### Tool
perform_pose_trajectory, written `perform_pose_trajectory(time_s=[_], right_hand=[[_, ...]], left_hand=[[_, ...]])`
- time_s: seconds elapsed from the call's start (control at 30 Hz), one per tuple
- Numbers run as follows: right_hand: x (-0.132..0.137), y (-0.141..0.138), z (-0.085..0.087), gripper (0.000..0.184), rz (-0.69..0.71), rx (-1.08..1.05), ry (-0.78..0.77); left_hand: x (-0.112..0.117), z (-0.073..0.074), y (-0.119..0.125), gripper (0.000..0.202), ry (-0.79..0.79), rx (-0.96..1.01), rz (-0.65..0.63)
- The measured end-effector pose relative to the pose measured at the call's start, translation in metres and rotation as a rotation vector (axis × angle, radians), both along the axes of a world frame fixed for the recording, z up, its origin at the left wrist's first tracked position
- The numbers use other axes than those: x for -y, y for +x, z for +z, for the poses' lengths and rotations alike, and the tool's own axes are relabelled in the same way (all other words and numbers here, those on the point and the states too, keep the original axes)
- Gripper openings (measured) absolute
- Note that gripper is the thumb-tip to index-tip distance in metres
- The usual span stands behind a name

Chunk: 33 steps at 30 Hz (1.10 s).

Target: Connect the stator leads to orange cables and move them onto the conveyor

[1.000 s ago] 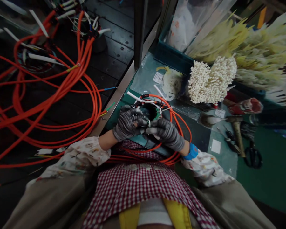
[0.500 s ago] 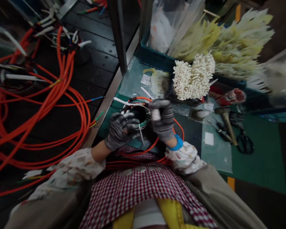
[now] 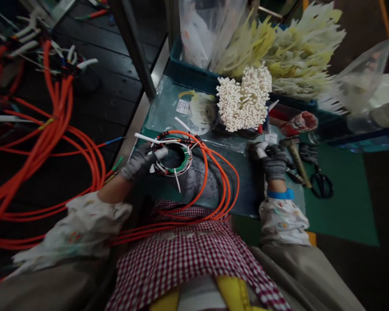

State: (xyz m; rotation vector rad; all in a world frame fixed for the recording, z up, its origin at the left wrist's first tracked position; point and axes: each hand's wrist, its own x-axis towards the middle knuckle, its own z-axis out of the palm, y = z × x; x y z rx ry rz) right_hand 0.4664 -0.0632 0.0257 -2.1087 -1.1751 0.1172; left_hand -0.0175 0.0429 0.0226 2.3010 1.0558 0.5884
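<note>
A ring-shaped wound stator (image 3: 185, 162) with a green and white rim lies on the dark bench top. White sleeves and orange cables (image 3: 225, 183) come off it, and a thin white cable tie (image 3: 177, 180) sticks out at its near side. My left hand (image 3: 142, 160), in a grey glove, grips the ring's left side. Well to the right, my right hand (image 3: 275, 160), also gloved, is down among the tools with curled fingers. It is beside a small white object (image 3: 261, 149); what its fingers hold, if anything, is hidden.
A bundle of white-tipped sticks (image 3: 244, 99) stands behind the stator. Teal bins (image 3: 194, 71) hold bags and yellowish sheets. On the right lie a hammer (image 3: 298, 162), black scissors (image 3: 322, 185) and a red roll (image 3: 300, 124). Thick orange cable coils (image 3: 61, 116) hang at left.
My right hand has left the stator and moved right to the tools. My left hand stays at the ring's left side. The view has shifted, so the surroundings appear further left.
</note>
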Motion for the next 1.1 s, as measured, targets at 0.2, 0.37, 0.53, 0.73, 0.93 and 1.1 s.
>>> perform_pose_trajectory(time_s=[0.2, 0.37, 0.53, 0.73, 0.93, 1.1], right_hand=[[0.034, -0.065, 0.066, 0.028, 0.192, 0.005, 0.104], [0.075, -0.183, 0.054, 0.029, 0.668, -0.276, 0.008], [0.093, -0.216, 0.028, 0.038, 0.730, -0.189, 0.038], [0.093, -0.210, 0.048, 0.029, 0.814, -0.151, -0.069], [0.084, -0.220, 0.058, 0.023, 0.776, -0.067, -0.110], [0.083, -0.216, 0.059, 0.025, 0.803, -0.088, -0.101]], left_hand=[[-0.012, 0.009, 0.024, 0.061, -0.377, 0.437, 0.229], [0.012, 0.008, 0.019, 0.051, -0.172, 0.309, 0.223], [0.069, 0.016, 0.026, 0.053, 0.153, 0.263, 0.150], [0.099, 0.013, 0.028, 0.058, 0.366, 0.220, 0.078], [0.102, 0.012, 0.024, 0.063, 0.391, 0.227, 0.020], [0.100, 0.019, 0.027, 0.061, 0.466, 0.180, 0.009]])
